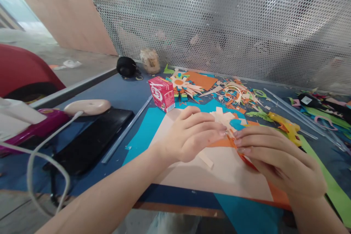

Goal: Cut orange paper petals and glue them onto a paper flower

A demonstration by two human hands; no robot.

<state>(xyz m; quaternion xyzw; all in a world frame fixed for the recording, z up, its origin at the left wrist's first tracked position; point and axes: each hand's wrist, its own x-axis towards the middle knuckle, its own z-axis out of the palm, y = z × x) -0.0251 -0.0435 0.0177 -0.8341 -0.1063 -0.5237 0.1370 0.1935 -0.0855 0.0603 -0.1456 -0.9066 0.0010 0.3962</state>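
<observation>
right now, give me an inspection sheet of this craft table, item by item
surface: blue table, with a cream sheet lying over a teal sheet
job's things: orange paper piece, cream cutout just behind it
clutter: paper scraps, red carton, yellow glue gun, clear rods, black flat device
grips: left hand and right hand both pinch the orange paper piece
cables: white cable loops at the table's left
surroundings: perforated metal screen behind, red rounded object far left
</observation>
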